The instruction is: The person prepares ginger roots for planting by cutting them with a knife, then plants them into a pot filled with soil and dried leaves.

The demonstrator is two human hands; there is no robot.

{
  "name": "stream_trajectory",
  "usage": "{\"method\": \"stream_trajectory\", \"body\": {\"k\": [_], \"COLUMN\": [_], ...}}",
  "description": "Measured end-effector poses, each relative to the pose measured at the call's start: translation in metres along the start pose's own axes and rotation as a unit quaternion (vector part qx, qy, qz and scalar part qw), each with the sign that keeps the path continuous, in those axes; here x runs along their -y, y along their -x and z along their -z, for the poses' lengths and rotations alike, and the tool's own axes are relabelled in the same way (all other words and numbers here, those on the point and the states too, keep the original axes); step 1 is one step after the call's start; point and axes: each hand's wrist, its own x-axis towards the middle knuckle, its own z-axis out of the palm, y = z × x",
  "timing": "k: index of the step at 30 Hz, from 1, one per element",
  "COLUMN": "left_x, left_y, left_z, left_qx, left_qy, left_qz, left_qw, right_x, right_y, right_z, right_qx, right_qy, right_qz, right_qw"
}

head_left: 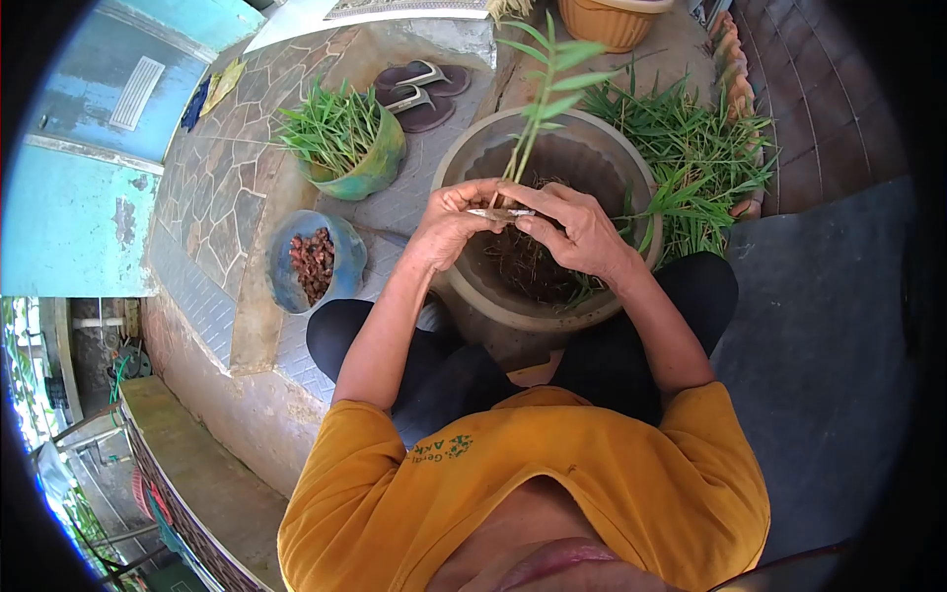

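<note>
Both of my hands meet above a large round pot (456,163), around the lower end of a leafy green plant stalk (538,109). My left hand (456,225) is closed, its fingers and thumb pinching at the stalk's base. My right hand (577,232) is closed as well, forefinger against the stalk and thumb below. Between the fingertips lies a narrow flat tool (500,213) with whitish ends; its exact kind is too small to make out. Dark soil and dry root strands (533,271) lie inside the pot, under my hands.
A blue bowl (345,247) holds reddish-brown rhizome pieces (312,264). Cut green shoots fill a green bowl (370,176). Sandals (424,94) lie behind it. Leafy stalks (691,173) are heaped right of the pot. An orange-brown planter (612,25) stands at the back.
</note>
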Motion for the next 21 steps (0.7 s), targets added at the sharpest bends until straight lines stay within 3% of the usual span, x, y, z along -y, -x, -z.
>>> {"method": "stream_trajectory", "body": {"k": [5, 10, 15, 21], "left_x": [-0.007, 0.002, 0.004, 0.018], "left_y": [0.005, 0.001, -0.001, -0.007], "left_z": [-0.005, 0.008, 0.004, -0.002], "left_qx": [-0.016, 0.031, 0.041, 0.040], "left_qy": [-0.004, 0.080, 0.068, 0.085], "left_qz": [0.013, 0.016, 0.019, 0.026], "left_qw": [1.000, 0.996, 0.997, 0.995], "right_x": [-0.009, -0.015, -0.007, -0.021], "right_y": [0.002, 0.001, 0.000, -0.001], "right_z": [-0.011, -0.016, -0.014, -0.019], "right_qx": [-0.014, -0.043, -0.029, -0.155], "right_qy": [-0.020, -0.062, -0.128, -0.036], "right_qz": [0.009, 0.034, -0.011, 0.002], "right_qw": [1.000, 0.997, 0.991, 0.987]}}
